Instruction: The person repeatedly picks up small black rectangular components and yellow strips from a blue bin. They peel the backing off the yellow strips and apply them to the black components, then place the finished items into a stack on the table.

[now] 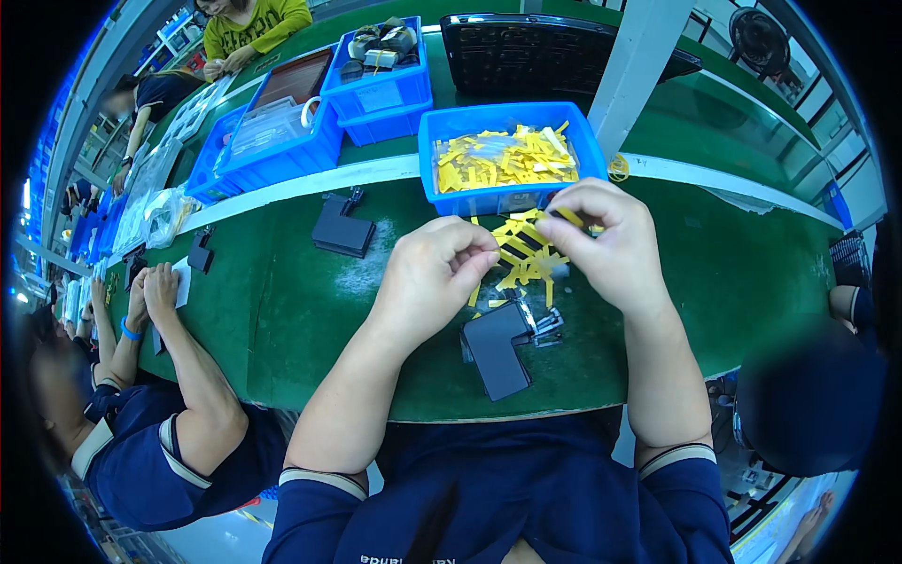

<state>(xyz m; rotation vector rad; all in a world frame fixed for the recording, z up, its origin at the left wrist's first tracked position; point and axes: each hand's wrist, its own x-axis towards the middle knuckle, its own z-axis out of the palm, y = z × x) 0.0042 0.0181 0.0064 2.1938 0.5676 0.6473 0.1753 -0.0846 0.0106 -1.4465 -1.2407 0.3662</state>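
Observation:
My left hand (434,273) is closed in a pinch over the left side of a loose pile of yellow strips (515,273). Whatever sits between its fingertips is too small to make out. On the pile's other side, my right hand (611,240) pinches a short yellow strip (568,216) between thumb and fingers. Some pieces in the pile look black. Nearer to me, below both hands, lies a dark grey L-shaped part (498,352). Small grey metal-looking pieces (547,327) are beside its upper right corner.
Behind the pile stands a blue bin (512,199) of yellow strips, near a white post (639,70). More L-shaped parts (340,230) form a stack to the left. Further left are other blue bins (282,146) and a co-worker's hands (155,289). Another person sits close on the right.

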